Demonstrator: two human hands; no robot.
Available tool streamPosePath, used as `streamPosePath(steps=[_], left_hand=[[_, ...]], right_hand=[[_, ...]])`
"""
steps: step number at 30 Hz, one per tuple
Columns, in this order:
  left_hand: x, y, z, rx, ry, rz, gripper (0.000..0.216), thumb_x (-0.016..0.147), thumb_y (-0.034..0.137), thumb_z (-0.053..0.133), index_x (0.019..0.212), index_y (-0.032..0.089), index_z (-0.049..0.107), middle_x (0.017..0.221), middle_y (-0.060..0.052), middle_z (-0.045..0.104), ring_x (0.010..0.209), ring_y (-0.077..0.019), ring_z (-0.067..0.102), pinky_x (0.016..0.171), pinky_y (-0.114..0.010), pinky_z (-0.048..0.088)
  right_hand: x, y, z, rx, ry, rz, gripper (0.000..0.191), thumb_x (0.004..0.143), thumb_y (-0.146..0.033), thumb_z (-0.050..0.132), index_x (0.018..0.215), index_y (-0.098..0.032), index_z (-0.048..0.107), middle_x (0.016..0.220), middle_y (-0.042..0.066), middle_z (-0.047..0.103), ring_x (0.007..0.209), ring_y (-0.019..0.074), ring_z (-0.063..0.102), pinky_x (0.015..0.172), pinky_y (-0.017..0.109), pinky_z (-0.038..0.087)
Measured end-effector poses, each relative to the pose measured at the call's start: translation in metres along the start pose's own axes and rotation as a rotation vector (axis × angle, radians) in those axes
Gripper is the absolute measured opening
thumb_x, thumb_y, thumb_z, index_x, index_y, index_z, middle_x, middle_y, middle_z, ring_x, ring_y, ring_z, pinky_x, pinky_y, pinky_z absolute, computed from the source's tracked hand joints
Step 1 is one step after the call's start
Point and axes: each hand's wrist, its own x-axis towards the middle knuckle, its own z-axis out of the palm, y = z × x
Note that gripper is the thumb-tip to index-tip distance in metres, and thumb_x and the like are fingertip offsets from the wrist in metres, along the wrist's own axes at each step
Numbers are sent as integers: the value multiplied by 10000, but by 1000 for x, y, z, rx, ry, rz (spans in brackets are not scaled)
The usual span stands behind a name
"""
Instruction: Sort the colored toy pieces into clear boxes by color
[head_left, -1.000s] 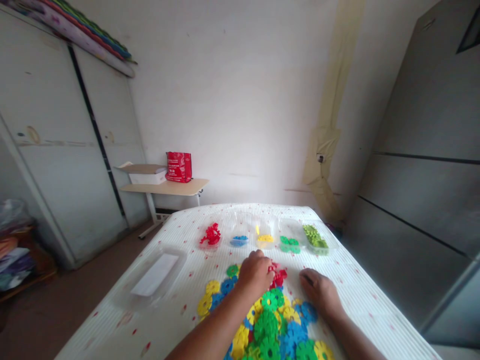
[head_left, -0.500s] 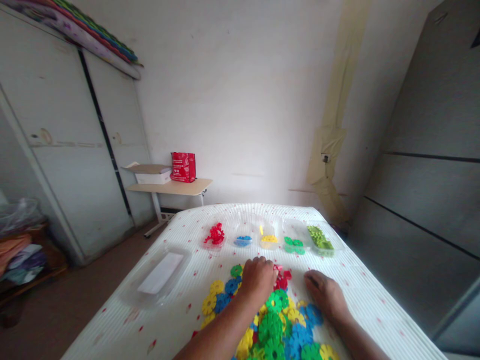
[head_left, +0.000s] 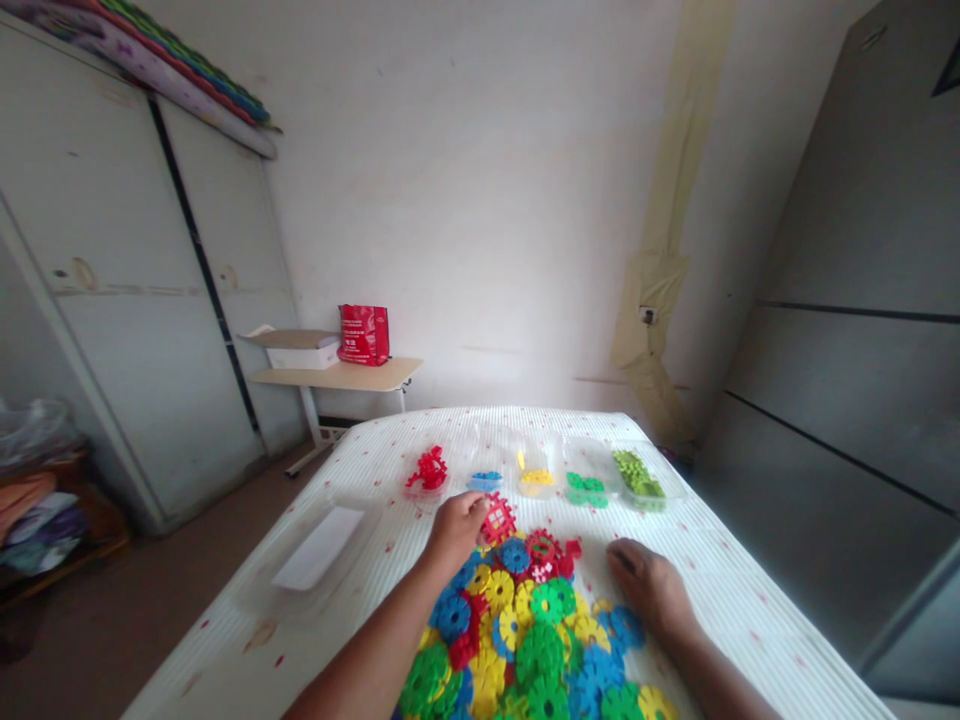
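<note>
My left hand [head_left: 455, 526] is closed on a red square-patterned plastic piece [head_left: 498, 518] with a notched rim, held at the far left edge of a pile. This pile of snowflake building discs [head_left: 540, 645] is blue, yellow, green and red. Several red pieces [head_left: 551, 550] lie at its far end, between my two hands. My right hand [head_left: 654, 582] rests on the tabletop just right of the pile, fingers loosely bent, with a dark gap between thumb and forefinger. I see nothing held in it.
Clear tubs stand in a row beyond the pile, holding red pieces [head_left: 430, 468], blue discs [head_left: 486, 480], yellow pieces [head_left: 537, 478], green discs [head_left: 586, 489] and light-green pieces [head_left: 639, 473]. A clear lidded box [head_left: 321, 548] lies left. Behind stands a small desk [head_left: 352, 374] with a red bag [head_left: 364, 335].
My left hand has moved left from over the red pieces and now shows a red notched piece in its fingers. More of the pile is uncovered. My right hand has stayed put.
</note>
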Motion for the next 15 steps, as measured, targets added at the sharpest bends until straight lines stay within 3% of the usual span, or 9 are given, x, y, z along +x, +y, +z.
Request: streamPosePath(steps=[3, 9, 12, 15], left_hand=[[-3, -9, -17, -201, 17, -121, 398, 774, 372, 443, 1030, 98, 574, 451, 40, 545, 384, -110, 528, 389, -193, 338], [6, -26, -68, -412, 136, -249, 488, 665, 466, 616, 966, 83, 583, 481, 26, 563, 386, -96, 524, 402, -198, 358], [27, -28, -89, -394, 232, -264, 400, 760, 422, 576, 998, 100, 569, 679, -20, 626, 522, -103, 576, 498, -238, 448], [49, -22, -97, -330, 302, -238, 318, 844, 340, 504, 1091, 142, 528, 1029, -60, 590, 850, -159, 593, 727, -349, 504]], right_hand=[[-1, -1, -1, 3, -2, 1, 335, 807, -357, 330, 779, -208, 629, 792, 45, 680, 710, 169, 624, 633, 234, 446], [-3, 1, 4, 15, -20, -13, 343, 821, -364, 316, 790, -210, 621, 790, 52, 672, 726, 180, 618, 656, 254, 449], [-3, 2, 6, 20, -30, -17, 335, 827, -370, 318, 788, -214, 612, 793, 50, 667, 732, 181, 615, 658, 256, 448], [-3, 3, 7, 29, -29, -19, 332, 829, -382, 322, 777, -218, 606, 778, 50, 665, 721, 184, 613, 648, 259, 448]])
